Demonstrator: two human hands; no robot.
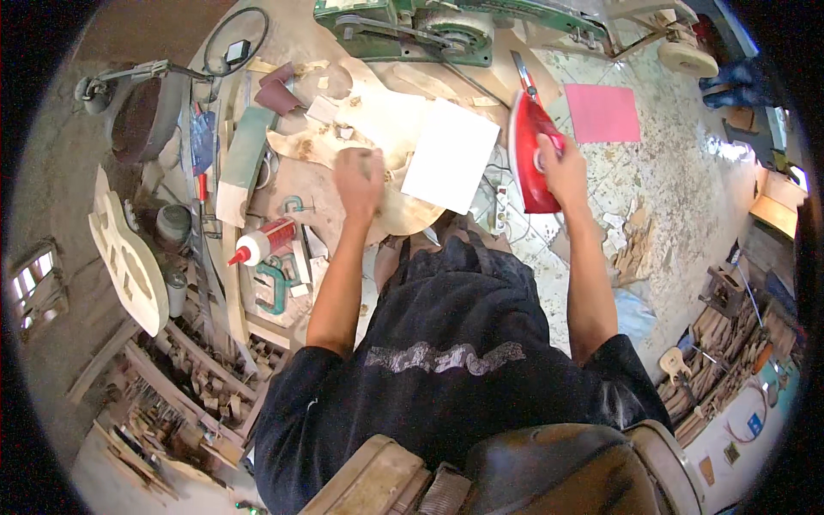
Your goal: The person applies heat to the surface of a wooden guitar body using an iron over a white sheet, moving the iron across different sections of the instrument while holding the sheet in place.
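My right hand (562,172) grips the handle of a red clothes iron (534,176). The iron is tipped up, with its pale soleplate edge toward the left. My left hand (359,178) is over a pale wooden guitar body (378,103) on the bench; motion blurs its fingers. Between the two hands a white rectangular sheet (451,154) rests on the wood, overhanging its right side. Small wood offcuts (323,110) and brownish patches show on the body's left part.
Left on the bench are a white glue bottle (268,241) with red cap, green clamps (273,287) and a sanding block (245,167). A green belt-driven machine (412,33) stands at the back. Pink paper (602,113) is at right. Another guitar body (129,262) leans left.
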